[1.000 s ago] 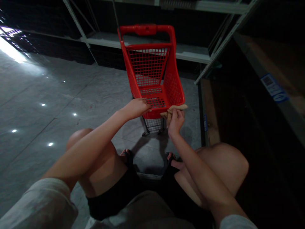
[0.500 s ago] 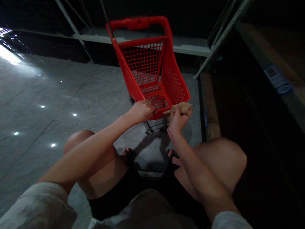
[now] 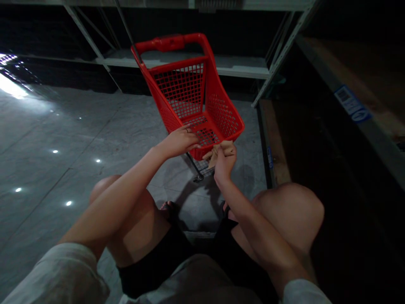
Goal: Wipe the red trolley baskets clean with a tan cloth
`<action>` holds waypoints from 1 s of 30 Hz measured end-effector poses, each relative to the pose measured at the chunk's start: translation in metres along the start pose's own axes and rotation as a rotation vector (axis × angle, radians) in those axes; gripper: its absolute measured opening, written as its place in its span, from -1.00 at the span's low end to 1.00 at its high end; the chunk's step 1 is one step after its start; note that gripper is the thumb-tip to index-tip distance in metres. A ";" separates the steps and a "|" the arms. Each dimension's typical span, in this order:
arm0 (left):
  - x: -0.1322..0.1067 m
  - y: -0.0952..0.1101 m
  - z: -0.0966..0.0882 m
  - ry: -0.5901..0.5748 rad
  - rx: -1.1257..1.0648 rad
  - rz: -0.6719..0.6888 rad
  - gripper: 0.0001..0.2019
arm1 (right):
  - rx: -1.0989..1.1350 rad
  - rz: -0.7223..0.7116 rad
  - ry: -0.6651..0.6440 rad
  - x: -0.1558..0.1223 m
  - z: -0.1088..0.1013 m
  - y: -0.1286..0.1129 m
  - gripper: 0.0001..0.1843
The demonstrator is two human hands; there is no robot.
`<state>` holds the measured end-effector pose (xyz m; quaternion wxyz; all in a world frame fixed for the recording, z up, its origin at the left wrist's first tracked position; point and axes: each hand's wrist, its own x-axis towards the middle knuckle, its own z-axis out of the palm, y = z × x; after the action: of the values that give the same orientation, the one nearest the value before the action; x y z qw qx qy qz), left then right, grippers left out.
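Observation:
A red plastic shopping cart [image 3: 218, 82] with latticed sides stands in front of my knees, its basket holding nothing. My left hand [image 3: 180, 141] lies over the near left corner of the rim with its fingers stretched out, a ring on one of them. Bunched in my right hand [image 3: 226, 162] is a crumpled tan cloth [image 3: 227, 146], closed between thumb and fingers. It is against the near right part of the front rim, and a loose fold hangs below. The underside of my left palm is hidden.
Behind the cart runs a metal shelving rack [image 3: 247, 71]. On the right, dark shelving carries a blue-and-white label [image 3: 352, 103]. Grey tiled floor [image 3: 85, 131] stretches to the left, with small light reflections. A thin pole [image 3: 125, 23] rises from the cart's handle.
My right hand and the cloth have moved left along the rim. My left hand has loosened from its grip, and its fingers are now stretched out. The view has shifted slightly.

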<state>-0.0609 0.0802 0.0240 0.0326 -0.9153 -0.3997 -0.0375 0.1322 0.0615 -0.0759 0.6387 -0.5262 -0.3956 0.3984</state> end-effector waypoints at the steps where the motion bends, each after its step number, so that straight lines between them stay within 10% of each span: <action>1: 0.003 0.003 0.001 -0.019 0.010 0.011 -0.67 | -0.022 -0.091 0.002 -0.001 0.000 -0.012 -0.71; 5: 0.013 0.014 0.000 -0.056 0.015 -0.003 -0.68 | -0.147 -0.266 0.005 -0.014 0.003 -0.019 -0.70; 13: 0.007 0.023 -0.005 -0.033 -0.059 0.023 -0.66 | -0.249 0.155 0.057 -0.024 0.002 0.062 -0.66; 22: -0.002 -0.024 -0.009 0.021 -0.282 0.061 -0.71 | -0.157 -0.314 0.051 -0.020 -0.008 -0.025 -0.74; 30: 0.002 -0.015 0.001 0.100 -0.286 0.013 -0.73 | -0.395 0.030 -0.012 -0.040 -0.004 0.063 -0.70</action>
<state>-0.0701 0.0922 0.0232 -0.0781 -0.9101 -0.3824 -0.1392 0.1151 0.0318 -0.1422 0.5147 -0.6446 -0.4620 0.3257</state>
